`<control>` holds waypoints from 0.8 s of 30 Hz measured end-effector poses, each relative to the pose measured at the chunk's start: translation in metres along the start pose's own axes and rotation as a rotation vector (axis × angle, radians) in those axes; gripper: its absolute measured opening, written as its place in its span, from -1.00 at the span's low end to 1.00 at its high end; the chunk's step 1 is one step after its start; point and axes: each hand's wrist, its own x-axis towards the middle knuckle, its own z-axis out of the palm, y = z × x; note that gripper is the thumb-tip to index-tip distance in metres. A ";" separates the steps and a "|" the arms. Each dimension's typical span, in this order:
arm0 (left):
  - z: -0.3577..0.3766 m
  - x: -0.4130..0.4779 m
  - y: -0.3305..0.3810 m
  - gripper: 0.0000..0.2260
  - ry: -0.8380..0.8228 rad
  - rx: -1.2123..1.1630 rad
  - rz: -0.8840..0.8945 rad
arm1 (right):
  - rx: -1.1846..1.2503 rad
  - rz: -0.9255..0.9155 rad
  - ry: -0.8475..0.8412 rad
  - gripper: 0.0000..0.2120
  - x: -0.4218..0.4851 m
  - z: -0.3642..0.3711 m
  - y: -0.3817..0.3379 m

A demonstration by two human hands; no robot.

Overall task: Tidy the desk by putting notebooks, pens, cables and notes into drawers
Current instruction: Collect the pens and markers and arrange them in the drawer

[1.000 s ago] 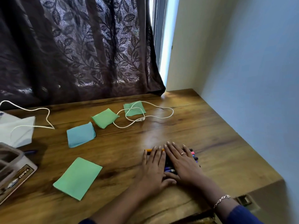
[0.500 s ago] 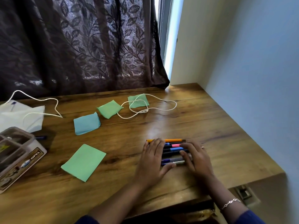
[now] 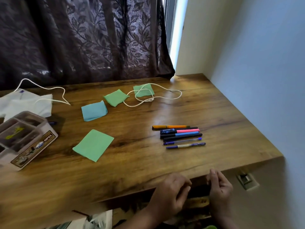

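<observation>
Down at the front edge of the desk [image 3: 165, 162], the left hand [image 3: 171, 194] and right hand [image 3: 220, 192] sat either side of a dark opening [image 3: 198, 190] under the top. Both had their fingers curled, though whether they gripped anything could not be told. Just beyond, the pens [image 3: 179, 137] lay side by side in a row with bare wood all round. Further back lay a green note [image 3: 93, 145], a blue pad [image 3: 94, 111], two more green notes [image 3: 116, 97] and a white cable [image 3: 149, 100] looped over the far one. Far left, the organizer [image 3: 33, 146] had compartments with blurred contents.
</observation>
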 end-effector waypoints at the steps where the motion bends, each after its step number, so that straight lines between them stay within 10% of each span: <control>1: 0.004 -0.008 0.001 -0.84 -0.031 -0.031 -0.047 | 0.048 0.157 0.068 -0.58 -0.002 0.000 0.012; 6: 0.023 -0.030 -0.008 -0.89 -0.121 -0.195 -0.601 | 0.329 0.927 0.170 -0.50 -0.001 0.010 0.064; 11: 0.017 -0.048 -0.046 -0.83 0.336 -1.100 -1.526 | 0.560 1.005 0.175 -0.49 -0.002 0.026 0.053; 24: 0.008 -0.088 -0.078 -0.83 0.693 -1.197 -1.555 | 0.777 1.072 0.098 -0.29 0.002 0.029 0.071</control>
